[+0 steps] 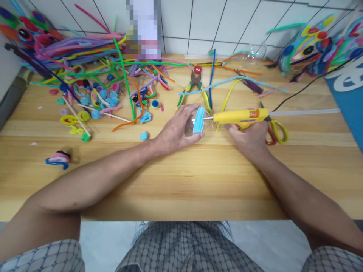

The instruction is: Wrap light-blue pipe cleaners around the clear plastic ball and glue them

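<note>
Near the middle of the table, my left hand is closed around a clear plastic ball. A band of light blue pipe cleaners covers part of the ball. My right hand grips a yellow glue gun from below, with a long clear glue stick sticking out of its back. The gun's metal nozzle points left and meets or nearly meets the edge of the blue band. Just behind the ball lie pliers with green and yellow handles. Scissors are partly hidden behind my right hand.
Coloured pipe cleaners and curled pieces are heaped at the left. A light blue pipe cleaner crosses the pliers. Decorated figures stand at the back right, near another clear ball. A black cord runs toward the right.
</note>
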`<state>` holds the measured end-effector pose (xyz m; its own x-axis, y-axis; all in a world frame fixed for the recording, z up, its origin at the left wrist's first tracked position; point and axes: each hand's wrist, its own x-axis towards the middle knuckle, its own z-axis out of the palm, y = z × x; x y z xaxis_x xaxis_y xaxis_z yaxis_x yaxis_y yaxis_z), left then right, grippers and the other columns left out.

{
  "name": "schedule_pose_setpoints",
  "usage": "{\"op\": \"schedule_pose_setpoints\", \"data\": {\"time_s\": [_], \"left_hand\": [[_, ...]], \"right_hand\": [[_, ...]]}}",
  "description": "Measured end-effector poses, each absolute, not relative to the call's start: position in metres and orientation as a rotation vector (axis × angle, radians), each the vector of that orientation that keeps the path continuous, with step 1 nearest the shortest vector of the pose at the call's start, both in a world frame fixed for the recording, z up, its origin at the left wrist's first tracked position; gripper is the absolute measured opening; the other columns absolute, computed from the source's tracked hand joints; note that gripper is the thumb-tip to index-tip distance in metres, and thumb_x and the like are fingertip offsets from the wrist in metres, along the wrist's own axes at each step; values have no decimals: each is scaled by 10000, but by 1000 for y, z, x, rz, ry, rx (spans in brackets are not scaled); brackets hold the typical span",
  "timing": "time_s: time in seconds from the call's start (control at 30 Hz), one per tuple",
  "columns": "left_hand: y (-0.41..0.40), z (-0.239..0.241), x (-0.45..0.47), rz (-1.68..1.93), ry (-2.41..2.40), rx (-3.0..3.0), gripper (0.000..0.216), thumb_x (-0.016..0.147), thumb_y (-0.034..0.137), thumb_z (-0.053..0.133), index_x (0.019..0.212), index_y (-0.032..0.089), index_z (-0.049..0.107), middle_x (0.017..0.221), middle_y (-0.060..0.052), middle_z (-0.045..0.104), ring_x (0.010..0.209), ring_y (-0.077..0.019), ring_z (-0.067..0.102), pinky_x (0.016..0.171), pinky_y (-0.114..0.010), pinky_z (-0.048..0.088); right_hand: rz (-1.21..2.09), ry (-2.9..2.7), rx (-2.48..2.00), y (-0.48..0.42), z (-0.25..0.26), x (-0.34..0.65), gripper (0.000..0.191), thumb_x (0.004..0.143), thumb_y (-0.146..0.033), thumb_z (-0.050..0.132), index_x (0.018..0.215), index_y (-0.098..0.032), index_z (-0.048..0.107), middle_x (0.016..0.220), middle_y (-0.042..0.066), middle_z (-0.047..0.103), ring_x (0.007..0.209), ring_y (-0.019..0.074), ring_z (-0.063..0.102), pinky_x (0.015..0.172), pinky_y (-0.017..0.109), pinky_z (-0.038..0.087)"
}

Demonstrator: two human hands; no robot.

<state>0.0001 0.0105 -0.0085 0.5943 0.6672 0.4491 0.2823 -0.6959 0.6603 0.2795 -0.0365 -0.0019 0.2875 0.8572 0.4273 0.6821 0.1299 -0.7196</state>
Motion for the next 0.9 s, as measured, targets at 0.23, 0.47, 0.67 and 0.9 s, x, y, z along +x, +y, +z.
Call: {"op": "schedule_pose_setpoints", "data": {"time_s": [0.23,0.47,0.67,0.9], "left_hand": [[10,-8,1,951,764,2292,815,987,549,766,1660,213,452,1624,-198,616,1483,-362,617,1291,-565,528],[10,-8,0,948,765,2296,819,990,548,769,1670,210,461,1631,-195,614,1503,-359,611,1295,-550,531],[9,-7,1,933,781,2287,827,987,553,781,1672,222,457,1642,-193,609,1507,-360,613,1296,-561,537],[10,-8,0,956,747,2297,822,993,553,769,1669,210,451,1646,-196,603,1516,-357,608,1297,-545,535]], "right_hand": [[228,-1458,-1630,-39,10,274,170,663,-200,681,768,-297,589,665,-29,679,621,232,679,643,367,571],[246,-1439,-1612,-37,0,277,192,635,-235,697,765,-307,576,651,-31,648,623,224,621,638,372,544],[217,-1446,-1664,-38,5,275,188,642,-194,681,728,-309,560,625,-36,636,604,223,626,615,362,534],[254,-1414,-1592,-39,6,274,216,651,-166,721,760,-302,592,655,-36,676,607,228,671,625,370,561]]}}
